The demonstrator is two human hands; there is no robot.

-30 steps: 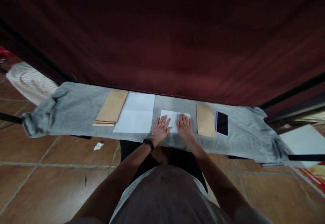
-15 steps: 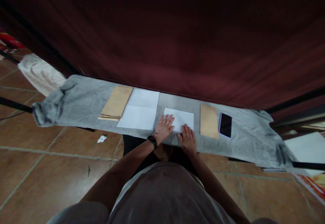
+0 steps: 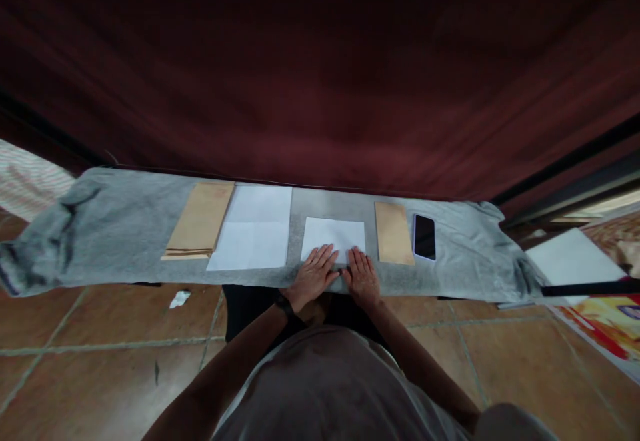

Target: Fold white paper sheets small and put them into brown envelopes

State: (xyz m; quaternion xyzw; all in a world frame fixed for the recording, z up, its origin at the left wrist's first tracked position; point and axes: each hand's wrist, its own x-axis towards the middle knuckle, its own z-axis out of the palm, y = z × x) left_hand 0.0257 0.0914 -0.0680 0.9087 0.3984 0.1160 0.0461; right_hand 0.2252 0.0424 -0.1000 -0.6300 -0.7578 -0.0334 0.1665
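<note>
A small white sheet (image 3: pixel 333 230), apparently folded, lies on the grey cloth (image 3: pixel 330 202) in front of me. My left hand (image 3: pixel 315 274) rests flat on its lower left part, fingers spread. Flat on the lower right part is my right hand (image 3: pixel 362 278), its fingers extended. The two thumbs are close to each other near the lower edge. Larger white sheets (image 3: pixel 255 227) with a crease across them lie to the left, beside a stack of brown envelopes (image 3: pixel 200 217). A single brown envelope (image 3: pixel 394 233) is to the right of the small sheet.
A phone (image 3: pixel 425 237) lies right of the single envelope. Behind the cloth-covered surface hangs a dark red curtain (image 3: pixel 320 107). Crumpled white paper (image 3: pixel 179 299) is on the tiled floor at the left. A white board (image 3: pixel 575 257) and a colourful printed sheet (image 3: pixel 607 327) are at the far right.
My left hand has slid down from the middle of the small sheet to its lower edge, nearer my right hand. The camera view has turned slightly.
</note>
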